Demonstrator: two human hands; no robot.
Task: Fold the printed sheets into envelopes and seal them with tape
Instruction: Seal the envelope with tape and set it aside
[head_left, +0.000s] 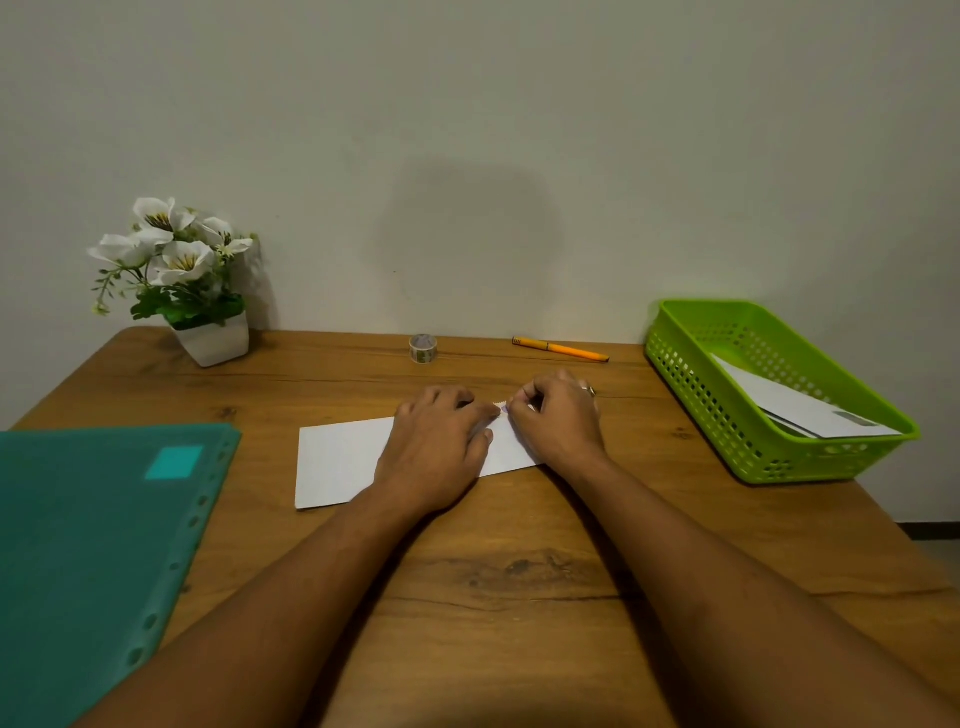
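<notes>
Folded white sheet (337, 462) lies flat at the middle of the bench (519, 571), long side running left to right, its right part hidden under both hands. Left hand (441, 441) rests palm down on the sheet; its fingers (475, 410) lie nearly straight and together, tips pressing at the far edge. Right hand (558, 421) sits just beside it, a ring (589, 389) on one finger; its fingers (524, 402) are curled, thumb and forefinger clamped on a small strip (500, 405) of tape at the sheet's far edge, between the two hands; whether the strip already adheres cannot be told.

Tape roll (423, 348) stands near the wall, behind the hands and apart from them; orange pen (560, 349) lies to its right. Green basket (691, 384) at the right edge holds white envelopes (800, 410), leaning against its near wall. Teal folder (88, 545) covers the left side; plant (176, 260) with white flowers stands at the far left corner.
</notes>
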